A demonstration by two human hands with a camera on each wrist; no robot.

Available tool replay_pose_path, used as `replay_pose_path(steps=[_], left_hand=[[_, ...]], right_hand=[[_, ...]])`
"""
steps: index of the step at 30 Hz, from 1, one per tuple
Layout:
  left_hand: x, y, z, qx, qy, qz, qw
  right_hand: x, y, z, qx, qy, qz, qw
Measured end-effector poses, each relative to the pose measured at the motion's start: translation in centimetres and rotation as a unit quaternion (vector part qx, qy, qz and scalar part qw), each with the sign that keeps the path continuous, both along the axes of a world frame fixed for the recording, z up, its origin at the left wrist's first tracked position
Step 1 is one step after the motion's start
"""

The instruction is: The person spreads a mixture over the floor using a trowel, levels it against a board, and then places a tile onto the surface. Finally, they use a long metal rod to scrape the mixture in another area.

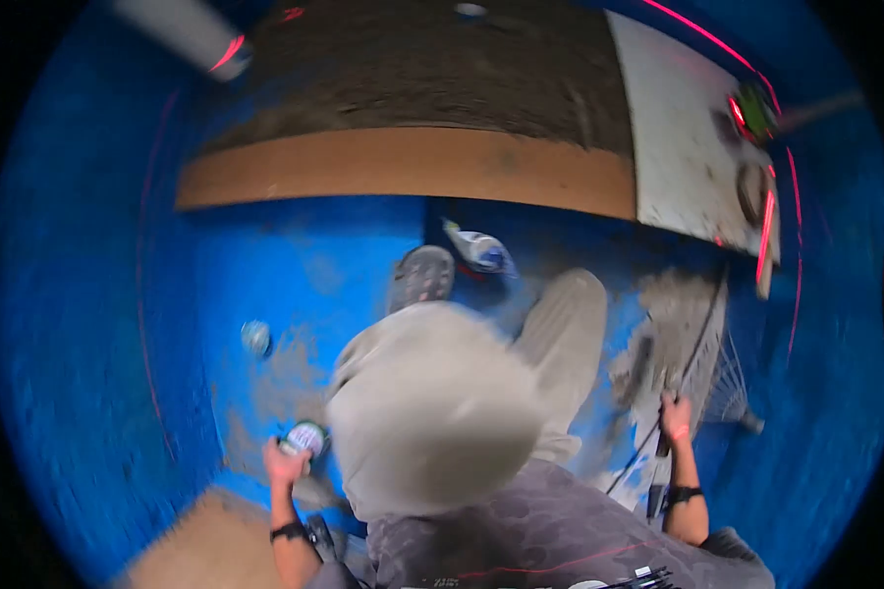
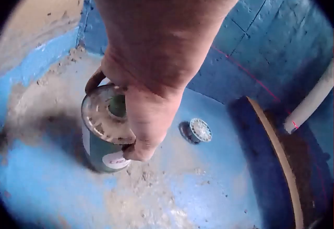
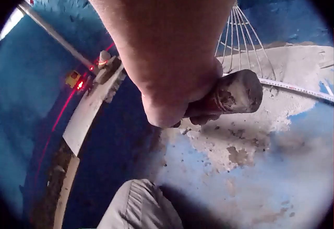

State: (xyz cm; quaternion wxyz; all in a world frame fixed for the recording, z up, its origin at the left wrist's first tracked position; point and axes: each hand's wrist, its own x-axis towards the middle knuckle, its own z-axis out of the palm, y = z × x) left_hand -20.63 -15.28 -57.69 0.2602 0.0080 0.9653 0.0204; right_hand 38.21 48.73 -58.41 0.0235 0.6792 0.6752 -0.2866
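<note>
Blue floor (image 1: 309,231); long brown board (image 1: 403,164) past the knees; wire-tined tool (image 1: 725,393) beside right hand (image 1: 676,417). Hands well apart: right clamped on dark thick handle (image 3: 241,92), left hand (image 1: 285,461) gripping green can (image 2: 104,153) by its top, low down. Small pale disc (image 2: 201,130) on floor.

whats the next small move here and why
Perhaps set the green container fully on the blue floor and free the left hand. That hand grips it by the slotted top, low over the floor, while the right hand is busy with a dirty handle, so both are occupied. Whether it already touches down is unclear.
</note>
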Motion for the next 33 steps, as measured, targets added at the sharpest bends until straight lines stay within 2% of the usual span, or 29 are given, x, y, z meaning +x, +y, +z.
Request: replay_pose_path(steps=[1,2,4,6,8,10,12,14,16,17,18,20,21,22,24,28,30,33], left_hand=[[-1.2,-1.6,1.2,-0.053,-0.029,-0.036,0.998],[-2.6,-2.0,2.0,-0.079,-0.041,-0.041,0.995],[-4.7,-2.7,3.0,-0.119,-0.042,-0.007,0.992],[-7.1,-2.3,2.8,-0.155,-0.029,0.011,0.987],[-9.6,-1.6,1.5,-0.169,-0.002,0.027,0.985],[-12.0,-0.3,1.3,-0.170,0.046,0.045,0.983],[-14.6,3.4,-0.3,-0.146,0.127,0.017,0.981],[-17.9,7.1,-1.2,-0.107,0.230,-0.066,0.965],[-22.2,10.8,-2.9,-0.043,0.312,-0.152,0.937],[-24.2,13.9,-3.6,0.032,0.322,-0.140,0.936],[-25.8,17.4,-4.7,0.067,0.343,-0.135,0.927],[-29.4,23.8,-7.1,0.152,0.359,-0.080,0.917],[-30.9,26.5,-8.5,0.170,0.364,-0.029,0.915],[-32.1,28.8,-9.9,0.175,0.377,0.006,0.910],[-33.6,32.2,-11.0,0.153,0.363,0.088,0.915],[-35.0,32.9,-14.9,0.117,0.398,0.141,0.899],[-35.6,33.7,-15.4,0.067,0.427,0.110,0.895],[-35.7,33.5,-15.2,0.045,0.400,0.110,0.909]], right_hand=[[-3.7,-0.6,4.5,-0.020,0.007,-0.060,0.998],[-5.5,-0.7,6.4,-0.024,0.002,-0.092,0.996],[-6.2,-0.7,7.1,0.017,0.000,-0.117,0.993],[-6.3,-1.1,7.0,0.102,0.019,-0.089,0.991],[-7.3,-1.3,7.5,0.108,-0.015,-0.138,0.984],[-8.6,-1.3,9.1,0.121,0.021,-0.133,0.983],[-12.7,-1.4,12.4,0.100,0.023,-0.167,0.981],[-16.8,-0.8,14.6,0.096,0.071,-0.176,0.977],[-20.0,0.0,15.9,0.097,0.091,-0.147,0.980],[-21.9,0.2,15.9,0.127,0.127,-0.109,0.978],[-24.7,1.0,16.0,0.162,0.166,-0.071,0.970],[-32.8,1.7,18.8,0.084,0.231,-0.074,0.967],[-37.2,2.0,20.2,0.051,0.244,-0.035,0.968],[-39.5,2.9,19.7,0.016,0.274,-0.024,0.961],[-46.4,5.4,19.7,0.026,0.257,0.127,0.958],[-62.5,7.9,22.0,-0.173,0.231,0.142,0.947],[-70.6,9.9,20.2,-0.240,0.228,0.166,0.929],[-79.1,9.7,19.2,-0.293,0.255,0.139,0.911]])
